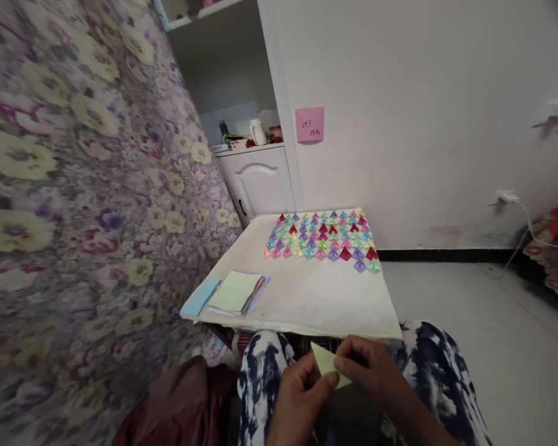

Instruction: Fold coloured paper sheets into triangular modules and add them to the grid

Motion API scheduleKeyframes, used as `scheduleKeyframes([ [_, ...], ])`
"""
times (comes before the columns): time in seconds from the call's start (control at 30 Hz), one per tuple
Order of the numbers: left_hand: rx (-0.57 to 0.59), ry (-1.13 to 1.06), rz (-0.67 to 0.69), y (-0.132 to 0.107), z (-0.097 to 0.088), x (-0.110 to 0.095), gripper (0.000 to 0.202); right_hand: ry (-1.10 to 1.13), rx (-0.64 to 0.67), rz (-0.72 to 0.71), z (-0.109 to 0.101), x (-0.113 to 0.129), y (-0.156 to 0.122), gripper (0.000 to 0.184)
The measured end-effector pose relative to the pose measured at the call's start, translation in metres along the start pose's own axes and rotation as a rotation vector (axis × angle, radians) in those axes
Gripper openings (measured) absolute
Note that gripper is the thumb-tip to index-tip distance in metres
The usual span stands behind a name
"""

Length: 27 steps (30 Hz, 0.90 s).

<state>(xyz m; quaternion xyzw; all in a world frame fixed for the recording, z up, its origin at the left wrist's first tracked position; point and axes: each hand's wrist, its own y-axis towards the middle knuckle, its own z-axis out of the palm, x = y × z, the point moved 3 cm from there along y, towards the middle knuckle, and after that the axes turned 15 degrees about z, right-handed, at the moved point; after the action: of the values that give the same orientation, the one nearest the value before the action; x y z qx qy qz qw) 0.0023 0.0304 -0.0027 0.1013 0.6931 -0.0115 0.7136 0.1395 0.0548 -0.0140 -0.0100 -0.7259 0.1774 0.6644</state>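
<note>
Between my two hands, just below the table's front edge, is a pale yellow-green sheet of paper [324, 359] folded into a triangle. My left hand [302, 393] pinches its lower left side with thumb and fingers. On the right edge, my right hand [365, 365] is closed with its thumb and fingertips against the paper. A stack of coloured paper squares [239, 291] lies at the table's front left, pale green on top. Beside it is a blue paper pile [202, 297]. Rows of small folded paper pieces [323, 238] in many colours cover the far part of the table.
The table [307, 303] has a cream cover and stands against a white wall [400, 124] with a pink note [309, 124]. A floral curtain [97, 217] hangs at left. A white cabinet [260, 183] stands behind. Dark red cloth [186, 402] lies at lower left.
</note>
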Motion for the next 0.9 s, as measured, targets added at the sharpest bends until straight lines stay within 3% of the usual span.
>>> scheduleKeyframes([
  [0.2, -0.039, 0.039, -0.016, -0.001, -0.007, 0.008, 0.028, -0.010, 0.026, 0.020, 0.002, 0.000, 0.001, 0.018],
  [0.37, -0.082, 0.084, 0.023, -0.002, -0.010, 0.010, 0.027, -0.114, -0.051, -0.034, 0.002, 0.007, -0.005, 0.013],
  [0.6, -0.043, -0.010, -0.040, -0.002, -0.009, 0.011, 0.028, -0.292, -0.142, -0.217, 0.002, 0.023, -0.017, 0.009],
  [0.77, -0.134, -0.068, 0.002, -0.002, -0.010, 0.003, 0.017, -0.365, -0.224, -0.422, 0.000, 0.030, -0.021, 0.004],
  [0.9, -0.218, -0.081, 0.046, -0.003, -0.011, -0.005, 0.013, -0.352, -0.319, -0.540, 0.000, 0.030, -0.026, 0.012],
])
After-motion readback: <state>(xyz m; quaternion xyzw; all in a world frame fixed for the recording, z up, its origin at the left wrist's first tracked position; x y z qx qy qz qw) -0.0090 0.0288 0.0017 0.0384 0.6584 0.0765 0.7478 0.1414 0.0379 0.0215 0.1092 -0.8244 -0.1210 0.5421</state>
